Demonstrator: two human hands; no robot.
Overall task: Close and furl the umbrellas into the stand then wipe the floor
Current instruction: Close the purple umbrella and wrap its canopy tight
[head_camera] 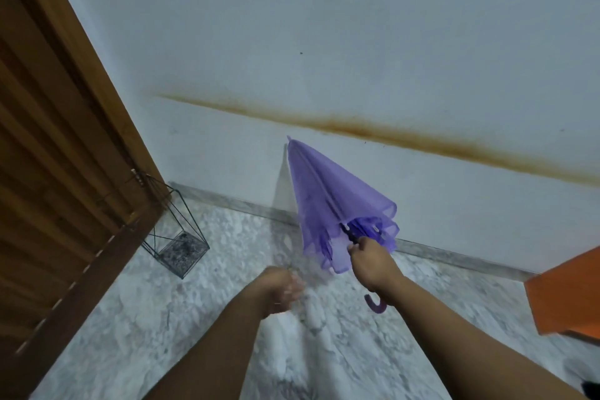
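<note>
A purple umbrella (328,201) points tip-up towards the wall, its canopy half collapsed and loose. My right hand (373,265) grips its shaft just below the canopy, and the purple hook handle (376,304) sticks out under my wrist. My left hand (282,287) is blurred, lower and to the left of the umbrella; whether anything is in it cannot be made out. A black wire stand (177,237) stands empty on the floor in the corner by the door.
A brown wooden door (48,156) fills the left side. The white wall (357,58) carries a long rust-coloured stain. An orange object (568,295) juts in at the right edge. The floor is speckled grey-white stone (130,318).
</note>
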